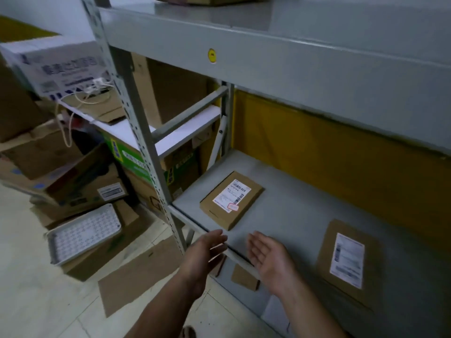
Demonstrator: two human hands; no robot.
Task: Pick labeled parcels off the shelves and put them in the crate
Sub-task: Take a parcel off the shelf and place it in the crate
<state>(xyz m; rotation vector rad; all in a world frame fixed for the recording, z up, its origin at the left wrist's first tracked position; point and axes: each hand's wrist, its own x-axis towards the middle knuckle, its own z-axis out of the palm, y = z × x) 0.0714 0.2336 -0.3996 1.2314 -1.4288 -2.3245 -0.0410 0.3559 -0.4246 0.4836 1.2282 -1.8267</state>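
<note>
Both hands are out in front of the lower shelf (292,215) and holding nothing. The left hand (207,252) and right hand (268,257) face each other palm to palm with a gap between them. Fingers are straight and loose, so that's a wide, empty grip on both. They hover over the shelf's front edge and touch neither parcel.

2 parcels lie flat on that shelf. The left parcel (231,200) is a thin brown cardboard box, turned at an angle near the shelf's left end, just beyond the fingertips. It has a white barcode label (231,195) on top, with a small red-edged sticker at the label's near corner. The right parcel (346,262) sits well apart from it, closer to the front edge and to the right of the right hand. It's also flat and brown with a white label facing up, but too blurry to read.

Behind the shelf is a yellow panel (329,147). The upper shelf (268,45) has a round yellow sticker (212,55) on its front edge, and a brown box (210,0) on top that's cut off by the frame.

Off to the left is a messy pile of cartons (73,172), a white box (56,67) with blue print up high, a green box (131,157), and a white tray (84,234) lying tilted on a carton. A small cardboard piece (245,278) sits under the shelf, below the hands.
</note>
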